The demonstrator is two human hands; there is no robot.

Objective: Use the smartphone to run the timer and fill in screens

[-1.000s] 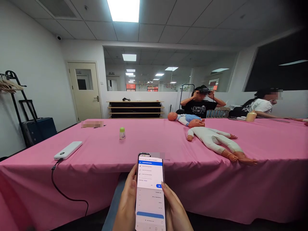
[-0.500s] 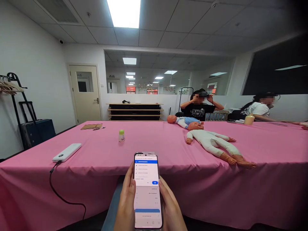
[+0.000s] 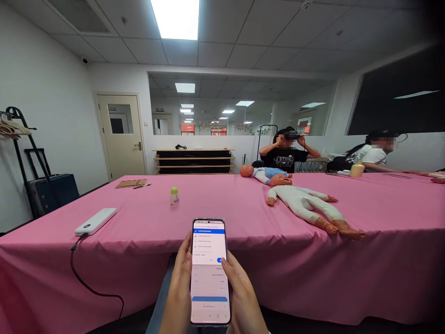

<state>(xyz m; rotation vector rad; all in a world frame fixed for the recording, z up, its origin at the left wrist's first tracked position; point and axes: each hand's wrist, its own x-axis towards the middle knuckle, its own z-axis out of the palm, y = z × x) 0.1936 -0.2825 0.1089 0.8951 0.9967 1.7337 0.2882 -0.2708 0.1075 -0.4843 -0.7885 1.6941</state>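
Note:
I hold a smartphone (image 3: 209, 273) upright in front of me, below the near edge of a table under a pink cloth (image 3: 243, 218). My left hand (image 3: 178, 292) wraps the phone's left side. My right hand (image 3: 243, 297) grips its right side, with the thumb on the lit screen near a blue button. On the table beyond lie a baby doll in a white suit (image 3: 306, 208) and a second doll in blue (image 3: 260, 172). A small bottle with a green cap (image 3: 174, 195) stands left of centre.
A white power bank (image 3: 95, 221) with a black cable hanging off the edge lies at the table's left. Two people sit at the far side (image 3: 287, 155) (image 3: 371, 153). A brown notebook (image 3: 131, 183), a suitcase (image 3: 52, 190), a coat rack, a door and low shelves are behind.
The phone and both hands have drifted slightly left and lower in view. My right thumb has moved onto the screen by the blue button.

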